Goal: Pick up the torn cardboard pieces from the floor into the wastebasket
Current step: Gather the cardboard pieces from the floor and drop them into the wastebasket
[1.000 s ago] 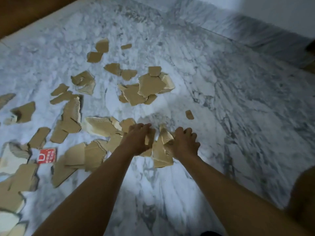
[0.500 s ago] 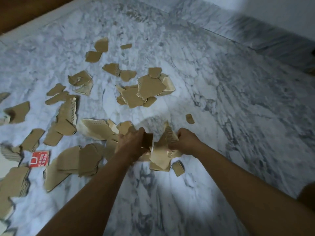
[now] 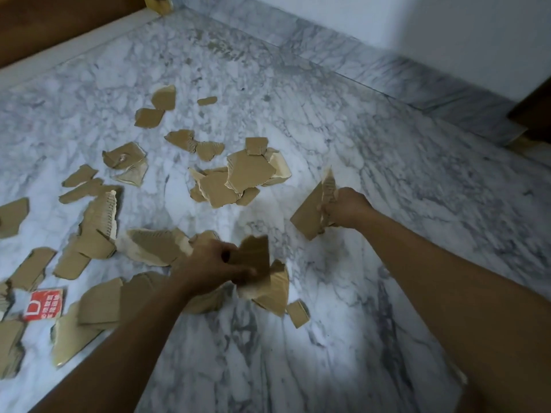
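Several torn brown cardboard pieces lie scattered over the marble floor [image 3: 357, 338], with a pile [image 3: 238, 180] in the middle. My left hand [image 3: 208, 266] grips a cardboard piece [image 3: 253, 257] just above other scraps. My right hand [image 3: 346, 207] is raised to the right and holds a bunch of cardboard pieces [image 3: 310, 213]. Below my left hand, one small scrap [image 3: 298, 313] lies on the floor. No wastebasket is in view.
A red printed card [image 3: 43, 304] lies among the scraps at the left. A wooden edge [image 3: 59, 28] runs along the far left. A marble skirting [image 3: 387, 76] and white wall close the back right, with dark wooden furniture [image 3: 533, 114] at the right edge.
My right hand has lifted its cardboard pieces and swung to the right, away from my left hand. My left hand has closed on a piece. A small scrap dropped to the floor.
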A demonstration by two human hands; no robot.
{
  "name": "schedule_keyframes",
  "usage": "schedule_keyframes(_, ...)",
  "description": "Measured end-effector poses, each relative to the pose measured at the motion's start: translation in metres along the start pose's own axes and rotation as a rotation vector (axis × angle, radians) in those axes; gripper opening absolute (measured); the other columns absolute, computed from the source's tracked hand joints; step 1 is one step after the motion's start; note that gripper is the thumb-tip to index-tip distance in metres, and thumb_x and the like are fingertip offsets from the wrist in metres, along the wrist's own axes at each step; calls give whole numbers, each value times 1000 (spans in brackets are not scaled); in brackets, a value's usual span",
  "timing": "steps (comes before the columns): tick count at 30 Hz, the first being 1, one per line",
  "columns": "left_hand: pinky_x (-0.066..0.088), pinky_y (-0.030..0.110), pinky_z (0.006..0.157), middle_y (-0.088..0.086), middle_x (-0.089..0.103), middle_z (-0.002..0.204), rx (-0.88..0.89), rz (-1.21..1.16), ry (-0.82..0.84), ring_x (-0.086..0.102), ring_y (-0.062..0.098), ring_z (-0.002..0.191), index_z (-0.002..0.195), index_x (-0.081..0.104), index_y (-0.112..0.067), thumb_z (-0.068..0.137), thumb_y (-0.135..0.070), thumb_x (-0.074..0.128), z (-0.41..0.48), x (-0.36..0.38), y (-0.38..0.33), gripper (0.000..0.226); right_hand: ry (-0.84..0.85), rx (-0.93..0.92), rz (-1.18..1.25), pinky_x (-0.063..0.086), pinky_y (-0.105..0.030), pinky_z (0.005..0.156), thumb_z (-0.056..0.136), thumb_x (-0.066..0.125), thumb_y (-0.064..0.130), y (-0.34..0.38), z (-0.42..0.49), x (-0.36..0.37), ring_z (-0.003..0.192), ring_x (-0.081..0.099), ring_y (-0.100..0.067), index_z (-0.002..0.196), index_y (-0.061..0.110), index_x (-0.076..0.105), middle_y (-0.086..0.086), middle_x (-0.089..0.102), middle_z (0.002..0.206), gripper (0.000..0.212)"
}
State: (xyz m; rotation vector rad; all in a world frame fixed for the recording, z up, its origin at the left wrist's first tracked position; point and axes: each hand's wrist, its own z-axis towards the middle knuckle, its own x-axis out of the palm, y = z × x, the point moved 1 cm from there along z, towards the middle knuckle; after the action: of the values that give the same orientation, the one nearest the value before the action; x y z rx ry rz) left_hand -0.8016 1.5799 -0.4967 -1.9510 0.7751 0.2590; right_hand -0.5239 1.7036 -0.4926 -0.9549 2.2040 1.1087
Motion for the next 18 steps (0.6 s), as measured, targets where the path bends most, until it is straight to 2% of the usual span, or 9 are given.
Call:
schedule_keyframes(2,46,26,61,-2,67,70,-8,179,94,64,10,69,74,71,-21,69,-45,86,2,20,-5,28,47,40,-130,56,-36,83,91,69,39,5,0,1,90,64,-25,106,5,62,-10,64,89,37)
schedule_keyframes(4,40,24,64,-4,58,82,22,318,58,57,10,81,70,61,-27,70,-46,84,8,49,-8,30,40,87,-152,53,-35,83,90,72,39,5,0,8,96,61,-28,114,8,56,-8,59,93,42)
schedule_keyframes(5,42,27,72,-1,53,95,32,388,29,55,16,93,78,62,-28,70,-48,82,12,66,-8,30,31,116,-132,51,-35,84,87,75,43,3,0,13,105,61,-30,125,8,53,-10,59,106,55)
schedule_keyframes(7,45,36,91,4,44,117,26,539,-18,48,27,112,110,62,-26,72,-51,78,17,97,-6,48,1,195,-109,50,-39,95,76,81,51,-5,1,27,125,52,-34,147,9,35,-15,48,139,94)
schedule_keyframes(8,45,38,95,5,42,122,21,577,-58,46,29,115,120,58,-25,74,-49,77,18,107,-5,56,-17,214,-125,47,-44,102,73,83,53,-9,0,34,133,45,-36,152,11,26,-17,39,148,107)
schedule_keyframes(10,46,37,93,6,46,123,-2,574,-129,49,29,113,123,51,-20,77,-43,75,21,116,-2,57,-72,221,-130,40,-51,109,71,86,49,-14,0,44,139,37,-39,155,13,18,-16,31,154,115)
schedule_keyframes(12,49,39,86,6,52,115,-8,540,-140,55,29,106,115,46,-18,74,-41,77,25,117,2,56,-92,233,-71,38,-52,110,66,90,46,-19,6,51,137,41,-39,154,11,21,-16,38,152,117)
schedule_keyframes(15,52,47,80,6,58,106,-20,475,-143,60,31,98,111,32,-20,68,-40,81,30,115,4,68,-57,243,17,44,-51,105,58,94,49,-26,10,54,124,53,-36,139,8,42,-15,54,136,104)
schedule_keyframes(18,52,40,74,5,62,102,-35,359,-110,63,28,93,112,36,-17,69,-34,84,28,113,-2,67,-63,213,60,48,-40,94,63,92,48,-32,5,53,117,58,-34,131,8,51,-13,59,129,90)
